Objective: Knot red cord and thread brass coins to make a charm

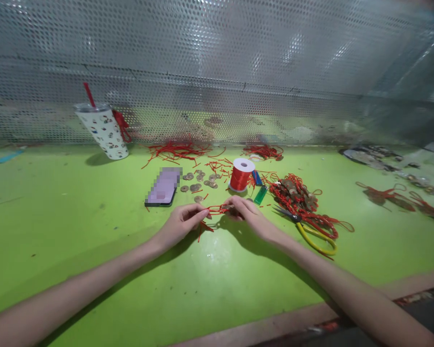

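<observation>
A red cord (217,209) is stretched between my two hands, just above the green table. My left hand (187,219) pinches its left end between thumb and fingers, with loose cord ends hanging below. My right hand (244,214) is closed on the other end, where a coin seems to sit partly hidden by the fingers. Beyond the hands lie several loose holed coins (198,180). A spool of red cord (241,175) stands upright behind my right hand. Next to it are a green lighter (261,194) and a blue lighter (256,178).
Yellow-handled scissors (304,226) lie right of my right hand, against a pile of corded coins (296,193). A phone (164,187) lies at left. A patterned tumbler (103,130) stands by the perforated metal screen (202,72). Red cord scraps (181,150) and more coin strings (386,195) lie around.
</observation>
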Tool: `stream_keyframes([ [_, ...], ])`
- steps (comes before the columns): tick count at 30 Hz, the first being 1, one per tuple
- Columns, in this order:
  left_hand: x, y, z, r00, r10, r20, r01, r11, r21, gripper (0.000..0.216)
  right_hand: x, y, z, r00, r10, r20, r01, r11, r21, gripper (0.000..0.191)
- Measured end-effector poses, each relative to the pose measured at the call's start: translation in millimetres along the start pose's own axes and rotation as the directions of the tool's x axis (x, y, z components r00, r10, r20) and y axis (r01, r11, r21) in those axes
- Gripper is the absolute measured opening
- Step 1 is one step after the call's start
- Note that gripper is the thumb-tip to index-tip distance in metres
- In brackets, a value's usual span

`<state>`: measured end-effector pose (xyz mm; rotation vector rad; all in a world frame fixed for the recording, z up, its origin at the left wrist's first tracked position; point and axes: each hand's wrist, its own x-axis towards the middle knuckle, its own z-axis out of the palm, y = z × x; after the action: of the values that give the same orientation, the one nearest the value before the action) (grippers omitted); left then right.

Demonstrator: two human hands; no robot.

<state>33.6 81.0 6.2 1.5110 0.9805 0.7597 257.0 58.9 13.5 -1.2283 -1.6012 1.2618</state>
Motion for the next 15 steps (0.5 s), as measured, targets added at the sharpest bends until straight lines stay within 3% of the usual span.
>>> stream_keyframes([
  [6,-0.7,-1.9,0.7,1.0,-0.031,-0.006,0.031,0.999,0.012,0.037,1.9,0.7,-2.1,0.996,-0.064,-0.06,0.061,0.996,-0.06,0.035],
  [11,-2.4,0.5,0.1,1.0,-0.01,-0.015,0.01,1.0,-0.024,0.036,4.1,3.8,-4.5,0.989,-0.146,0.029,0.149,0.96,-0.236,0.026],
  [15,-1.7,0.0,-0.8,0.998,0.027,-0.065,-0.028,0.999,-0.026,0.036,2.4,3.1,-4.2,0.987,-0.109,0.12,0.127,0.98,-0.15,0.021],
])
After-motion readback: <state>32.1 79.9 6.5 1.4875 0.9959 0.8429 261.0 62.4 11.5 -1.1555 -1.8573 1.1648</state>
